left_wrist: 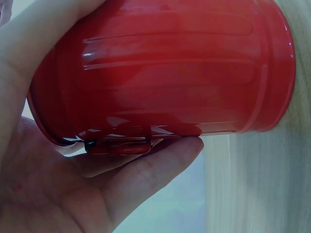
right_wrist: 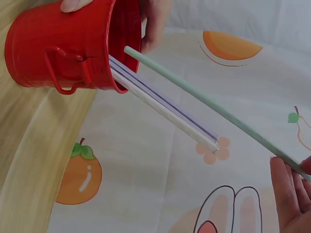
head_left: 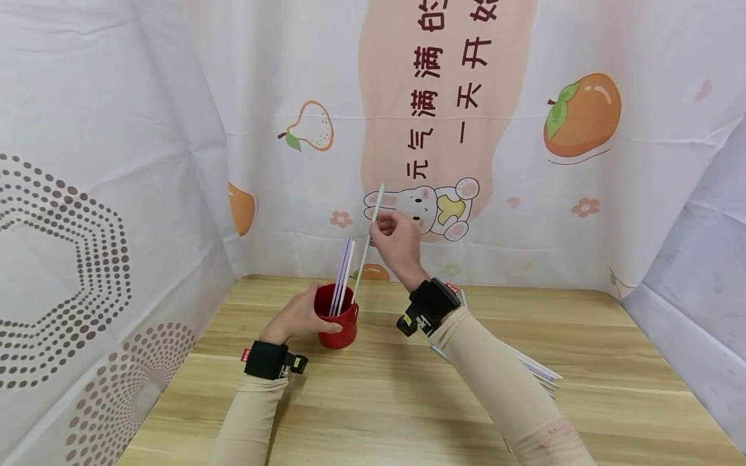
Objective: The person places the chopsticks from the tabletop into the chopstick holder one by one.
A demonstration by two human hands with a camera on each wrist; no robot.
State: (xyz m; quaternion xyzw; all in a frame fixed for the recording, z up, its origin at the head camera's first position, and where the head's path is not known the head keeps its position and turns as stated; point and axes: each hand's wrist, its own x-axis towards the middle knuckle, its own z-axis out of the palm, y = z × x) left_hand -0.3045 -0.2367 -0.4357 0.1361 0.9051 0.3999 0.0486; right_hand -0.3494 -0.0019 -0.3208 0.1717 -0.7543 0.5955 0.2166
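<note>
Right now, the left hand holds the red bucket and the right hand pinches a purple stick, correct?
The colour is wrong: the stick pinched by the right hand is pale green, as the right wrist view shows; the rest stands.

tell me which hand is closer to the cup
Left. The left hand grips the cup around its side; the right hand is apart from it, above and to its right, pinching a green stick that slants down to the cup's mouth.

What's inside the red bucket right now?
Purple and white sticks lean inside the red bucket. The green stick, pinched by the right hand, has its tip at the mouth. The bucket's wall hides its floor and the other sticks' lower ends.
</note>
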